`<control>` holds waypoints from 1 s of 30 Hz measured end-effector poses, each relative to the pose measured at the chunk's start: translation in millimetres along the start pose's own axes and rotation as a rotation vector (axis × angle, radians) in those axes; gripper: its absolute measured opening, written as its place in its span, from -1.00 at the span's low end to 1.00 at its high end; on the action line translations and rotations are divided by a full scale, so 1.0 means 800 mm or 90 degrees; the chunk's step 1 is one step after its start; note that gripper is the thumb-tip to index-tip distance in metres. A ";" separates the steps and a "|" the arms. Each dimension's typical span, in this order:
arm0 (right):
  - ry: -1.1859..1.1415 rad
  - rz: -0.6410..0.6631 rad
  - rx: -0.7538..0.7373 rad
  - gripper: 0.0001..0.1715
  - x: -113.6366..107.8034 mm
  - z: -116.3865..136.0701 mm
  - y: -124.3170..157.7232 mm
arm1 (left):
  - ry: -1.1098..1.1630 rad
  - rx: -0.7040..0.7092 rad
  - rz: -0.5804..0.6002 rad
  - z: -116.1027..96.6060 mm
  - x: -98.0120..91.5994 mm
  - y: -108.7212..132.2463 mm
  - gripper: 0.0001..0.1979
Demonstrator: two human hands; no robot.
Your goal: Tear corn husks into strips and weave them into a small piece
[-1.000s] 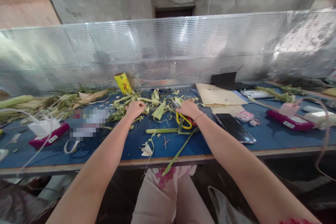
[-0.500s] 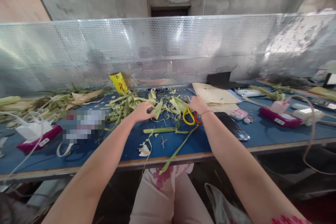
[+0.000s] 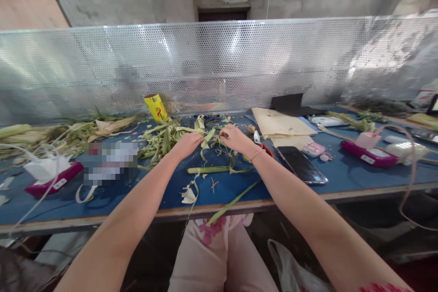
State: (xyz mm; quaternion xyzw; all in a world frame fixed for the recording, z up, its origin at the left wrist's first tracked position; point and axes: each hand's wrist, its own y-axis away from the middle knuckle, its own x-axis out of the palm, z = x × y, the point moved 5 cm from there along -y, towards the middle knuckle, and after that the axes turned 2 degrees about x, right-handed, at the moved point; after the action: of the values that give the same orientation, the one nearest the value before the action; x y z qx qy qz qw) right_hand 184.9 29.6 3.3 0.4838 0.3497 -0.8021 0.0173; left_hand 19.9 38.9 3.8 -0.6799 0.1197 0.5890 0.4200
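My left hand (image 3: 189, 143) is closed, thumb and fingers pinched on the edge of a pale green corn husk piece (image 3: 207, 139). To its right, my right hand (image 3: 235, 139) hovers over curled husk strips with its fingers bent together; whatever its fingertips hold is hidden. Under my right wrist lie scissors (image 3: 268, 149) with yellow and red on the handles, mostly covered by the arm. A heap of shredded husk (image 3: 155, 139) is left of my left hand. Nearer me are a green stalk piece (image 3: 208, 169) and a long leaf strip (image 3: 231, 203).
A yellow can-like tube (image 3: 156, 107) stands behind the heap. To the right are brown paper sheets (image 3: 282, 123), a black phone (image 3: 301, 164), a pink case (image 3: 314, 148) and a magenta power strip (image 3: 369, 154). Another power strip (image 3: 53, 180) sits left. A perforated metal screen (image 3: 219, 64) closes the back.
My right hand has left the scissors and moved left toward the husk strips, its fingers bending in. My left hand's thumb and fingers have closed on the husk piece.
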 end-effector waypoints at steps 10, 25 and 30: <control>0.037 0.098 -0.141 -0.55 0.042 0.034 0.002 | 0.057 -0.093 0.003 0.000 0.000 0.000 -0.79; 0.109 0.063 -0.033 -0.71 0.040 0.031 0.000 | 0.146 -0.113 0.068 0.002 0.032 0.003 -0.65; -0.182 -0.177 0.083 -0.88 -0.006 0.004 -0.010 | 0.100 -0.161 0.039 0.023 0.031 0.004 -0.68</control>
State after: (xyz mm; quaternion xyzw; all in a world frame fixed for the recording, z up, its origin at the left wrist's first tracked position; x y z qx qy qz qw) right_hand 182.5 32.6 12.7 0.3122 0.3545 -0.8781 -0.0755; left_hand 12.0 58.2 -19.4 -0.7674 0.0979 0.5568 0.3025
